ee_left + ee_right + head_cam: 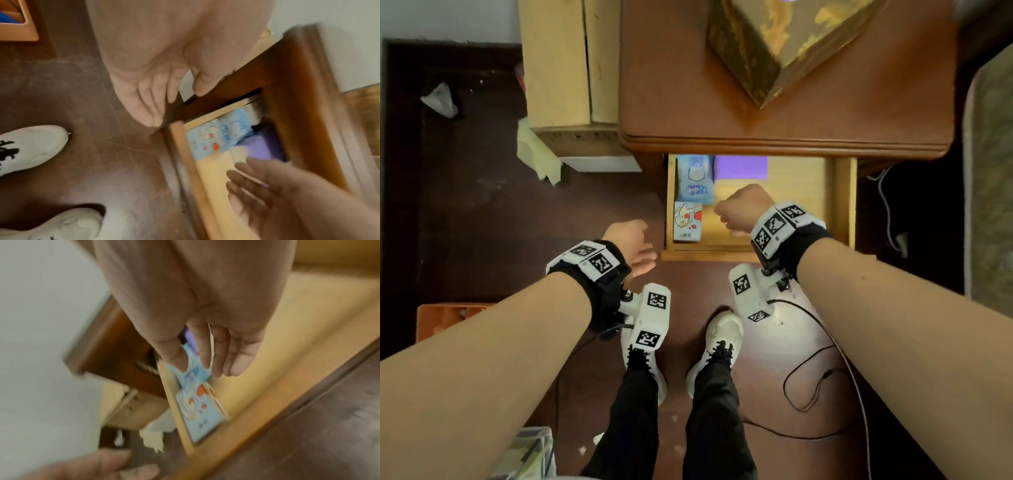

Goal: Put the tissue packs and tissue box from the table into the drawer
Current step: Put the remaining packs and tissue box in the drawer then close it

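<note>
My right hand (743, 209) hangs inside the open drawer (843, 205) with fingers straight and empty, the two blue tissue packs (688, 221) just past its fingertips along the far wall and the purple tissue box (741, 167) ahead under the table (791, 113) edge. My left hand (635, 247), relaxed and holding nothing, waits beside the drawer front. With everything apparently inside, I'd lift the right hand clear, then press flat palms on the front to close it squarely.

A gold-patterned box (787, 44) stands on the wooden worktop (825, 113). Left of the worktop sits a cardboard carton (565, 68), with crumpled pale paper (536, 154) at its near corner. Below the worktop, on the dark floor (482, 212), are white shoes (722, 339) and a black cable (822, 377).
</note>
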